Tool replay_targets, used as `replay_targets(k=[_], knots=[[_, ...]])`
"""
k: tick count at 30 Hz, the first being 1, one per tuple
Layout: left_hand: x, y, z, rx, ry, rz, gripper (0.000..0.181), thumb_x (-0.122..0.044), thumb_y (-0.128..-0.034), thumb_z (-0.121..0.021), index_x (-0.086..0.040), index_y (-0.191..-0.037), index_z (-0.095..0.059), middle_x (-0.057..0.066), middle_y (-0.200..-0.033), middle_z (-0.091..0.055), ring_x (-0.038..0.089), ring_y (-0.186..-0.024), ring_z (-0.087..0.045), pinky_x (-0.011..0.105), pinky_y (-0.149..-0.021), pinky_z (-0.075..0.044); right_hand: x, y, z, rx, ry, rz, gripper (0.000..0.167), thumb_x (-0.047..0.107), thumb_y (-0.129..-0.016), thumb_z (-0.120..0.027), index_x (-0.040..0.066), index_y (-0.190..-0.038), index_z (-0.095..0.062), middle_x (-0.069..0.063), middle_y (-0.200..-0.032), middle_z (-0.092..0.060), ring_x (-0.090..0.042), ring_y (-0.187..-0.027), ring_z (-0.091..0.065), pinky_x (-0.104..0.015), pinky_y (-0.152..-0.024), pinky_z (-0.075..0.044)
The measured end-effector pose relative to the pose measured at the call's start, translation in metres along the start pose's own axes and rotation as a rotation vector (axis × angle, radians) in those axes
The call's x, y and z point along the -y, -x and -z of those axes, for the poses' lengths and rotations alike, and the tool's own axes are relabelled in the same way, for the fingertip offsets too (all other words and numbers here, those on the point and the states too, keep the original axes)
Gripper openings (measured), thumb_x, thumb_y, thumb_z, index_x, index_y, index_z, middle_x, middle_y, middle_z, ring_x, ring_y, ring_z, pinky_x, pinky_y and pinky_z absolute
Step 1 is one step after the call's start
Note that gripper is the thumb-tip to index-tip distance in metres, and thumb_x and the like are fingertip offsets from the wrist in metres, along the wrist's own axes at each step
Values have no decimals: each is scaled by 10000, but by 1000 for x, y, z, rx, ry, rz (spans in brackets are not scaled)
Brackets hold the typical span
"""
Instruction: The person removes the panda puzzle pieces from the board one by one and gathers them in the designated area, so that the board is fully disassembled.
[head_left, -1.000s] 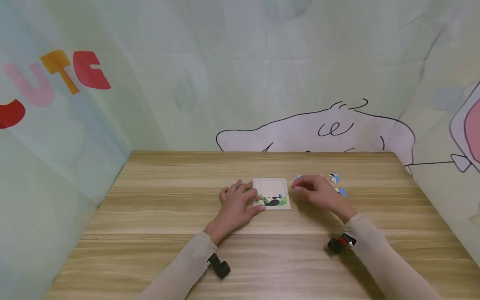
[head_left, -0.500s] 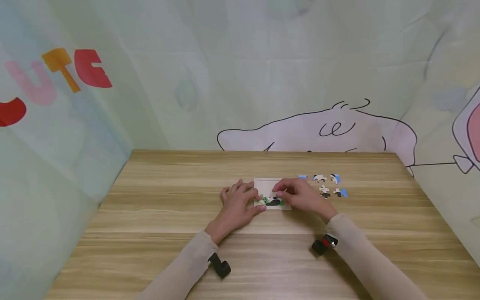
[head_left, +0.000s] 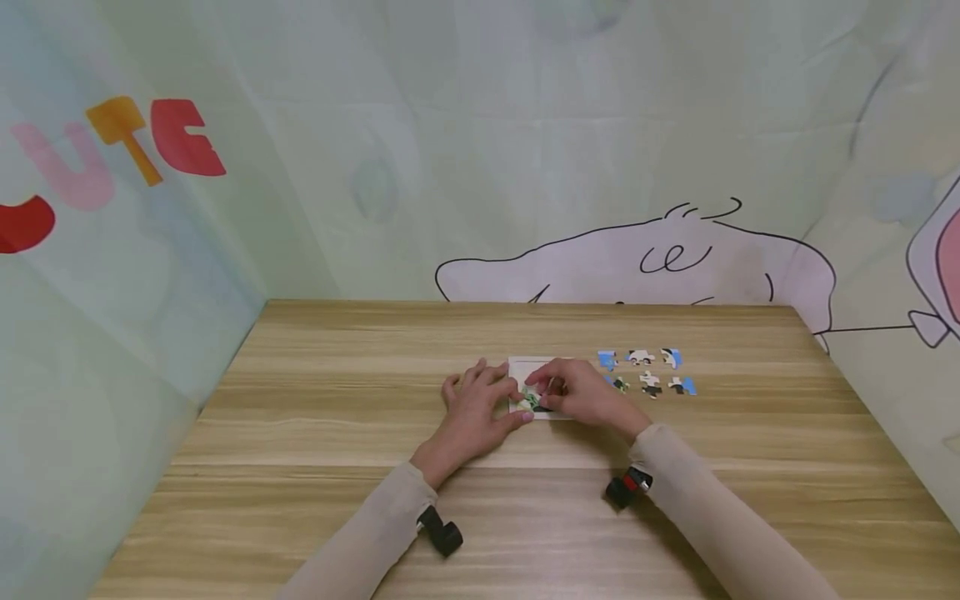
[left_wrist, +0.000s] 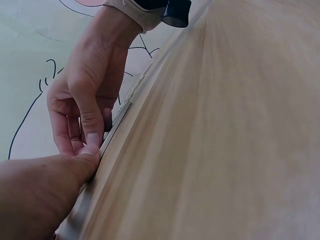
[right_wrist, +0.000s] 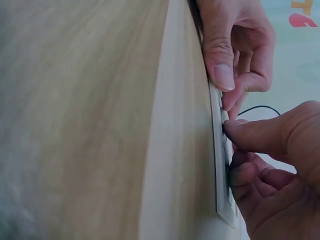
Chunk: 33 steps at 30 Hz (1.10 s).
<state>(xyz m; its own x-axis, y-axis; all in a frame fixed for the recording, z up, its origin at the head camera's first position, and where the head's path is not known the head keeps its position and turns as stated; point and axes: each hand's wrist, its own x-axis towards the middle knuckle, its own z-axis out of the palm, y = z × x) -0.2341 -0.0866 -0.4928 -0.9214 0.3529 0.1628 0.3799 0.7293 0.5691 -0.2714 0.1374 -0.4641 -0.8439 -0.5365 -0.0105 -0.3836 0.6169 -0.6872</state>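
A small square puzzle tray [head_left: 517,364] lies on the wooden table. Green, black and white jigsaw pieces [head_left: 529,398] sit along its near side, partly covered by the hands. My left hand [head_left: 474,408] holds the tray's near-left corner, thumb at the front edge and index finger on top. My right hand [head_left: 581,392] reaches over the tray from the right. In the right wrist view its thumb [right_wrist: 255,135] and bent fingers touch the pieces, tips apart; whether they pinch one is hidden. In the left wrist view the right hand [left_wrist: 95,85] is near my left thumb [left_wrist: 82,162].
Several loose jigsaw pieces lie in two rows right of the tray, among them a panda face piece [head_left: 640,357], a blue piece [head_left: 607,358] and a black-and-white piece [head_left: 650,384]. A printed cloth [head_left: 375,167] hangs behind the table [head_left: 337,350].
My right hand has moved left from beside the tray to over its near-side pieces, uncovering loose pieces on the right. My left hand stays at the tray's corner.
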Motion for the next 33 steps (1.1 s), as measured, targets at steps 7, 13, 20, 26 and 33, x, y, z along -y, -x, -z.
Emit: replay_targets(k=[7,13,20,26,33], knots=[[-1,-1,0,6,-10,17,360,-493,-965,-780,-231,-1181,-661,127,-1641,-537,491,-1596,-344,732,-1203,-114,3,-3,0,29,48,21,314,-48,-937,-719,65,-1224,-778,-56,-978,-704,-114,-843,-604,-255,-725,-495],[-1,-1,-1,8,-38,28,644,-507,-964,-777,-285,-1515,-526,82,-1553,-614,477,-1588,-361,728,-1197,-135,5,-4,-1,47,44,-4,312,-75,-936,-700,91,-1193,-759,-56,-961,-670,-140,-857,-576,-280,-755,-477],[-3,-1,-1,5,-43,37,723,-500,-958,-790,-269,-1565,-473,75,-1506,-640,460,-1589,-369,729,-1200,-141,5,-6,-2,58,35,-18,301,-76,-951,-686,104,-1188,-734,-22,-873,-583,-143,-809,-510,-278,-736,-421],[-3,-1,-1,3,-36,47,745,-496,-952,-799,-249,-1569,-463,79,-1539,-624,448,-1593,-366,722,-1203,-137,7,-9,-3,71,37,-31,343,-113,-924,-660,92,-1191,-726,-11,-841,-553,-140,-793,-502,-274,-729,-418],[-3,-1,0,5,-15,50,762,-491,-949,-804,-243,-1576,-449,76,-1601,-589,449,-1594,-361,715,-1207,-128,9,-10,-4,49,-10,-52,372,-168,-867,-652,96,-1128,-669,-16,-829,-552,-142,-775,-514,-276,-740,-426]])
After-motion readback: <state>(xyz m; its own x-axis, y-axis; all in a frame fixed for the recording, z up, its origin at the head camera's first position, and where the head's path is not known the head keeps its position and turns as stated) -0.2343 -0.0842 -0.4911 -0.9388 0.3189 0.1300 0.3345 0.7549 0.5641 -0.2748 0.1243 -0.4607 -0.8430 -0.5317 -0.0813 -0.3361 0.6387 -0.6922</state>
